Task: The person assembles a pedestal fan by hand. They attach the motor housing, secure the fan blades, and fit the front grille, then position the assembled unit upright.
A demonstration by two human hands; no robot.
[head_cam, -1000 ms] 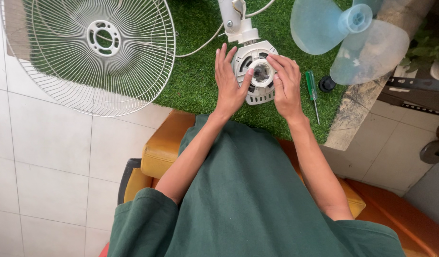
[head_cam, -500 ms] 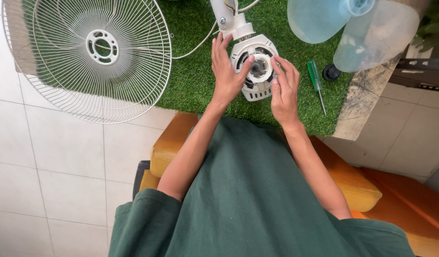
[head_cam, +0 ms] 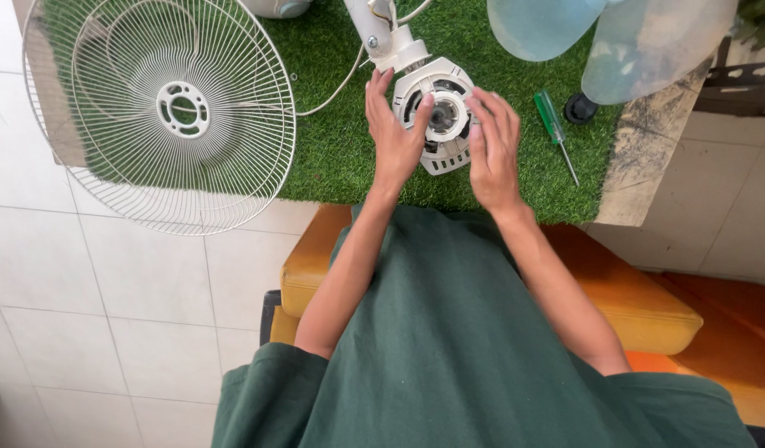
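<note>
On the green turf table, right of the wire fan guard (head_cam: pixel 171 108), my left hand (head_cam: pixel 392 137) stays flat against the white motor housing (head_cam: pixel 436 116) — my right hand (head_cam: pixel 492 149) has slid its loosely spread fingertips back onto the hub ring, so I judge the work continues there, screwdriver (head_cam: pixel 555 133) untouched.

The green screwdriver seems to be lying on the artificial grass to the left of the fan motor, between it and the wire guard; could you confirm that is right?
Not quite: the head view shows the green screwdriver lying on the artificial grass to the right of the fan motor, beyond the right hand, not between it and the wire guard.
</note>
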